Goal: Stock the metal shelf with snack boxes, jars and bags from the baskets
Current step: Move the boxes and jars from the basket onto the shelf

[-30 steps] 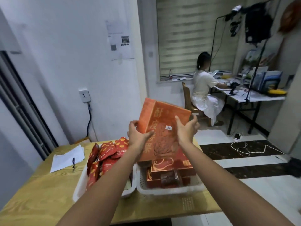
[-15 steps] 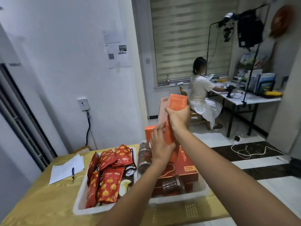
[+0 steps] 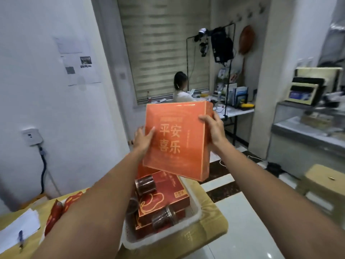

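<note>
Straight above the basket (image 3: 158, 240) the air is taken up by the orange box (image 3: 179, 143), held between the left grip (image 3: 142, 140) and right grip (image 3: 214, 129). Inside the basket, red boxes (image 3: 168, 199) and jars (image 3: 145, 186) leave little gap. Left of the basket, red bags (image 3: 56, 214) crowd the bench (image 3: 211, 219). Right of the basket lies open floor (image 3: 242, 230), up to a stool (image 3: 324, 178).

I see a white wall (image 3: 56, 113) on the left, with printed sheets (image 3: 78, 66) taped to it and a socket box (image 3: 31, 136) lower down, a dark cable (image 3: 43, 165) hanging from it. Straight ahead a striped blind (image 3: 164, 53) covers the window. Below it a person (image 3: 180, 86) in white sits at a cluttered desk (image 3: 240, 111). The floor (image 3: 242, 217) is glossy white tile crossed by 1 dark band (image 3: 220, 171). A glass counter (image 3: 306, 131) and a tan stool (image 3: 324, 180) stand at right. The yellow wood-grain surface (image 3: 212, 219) lies nearest.
</note>
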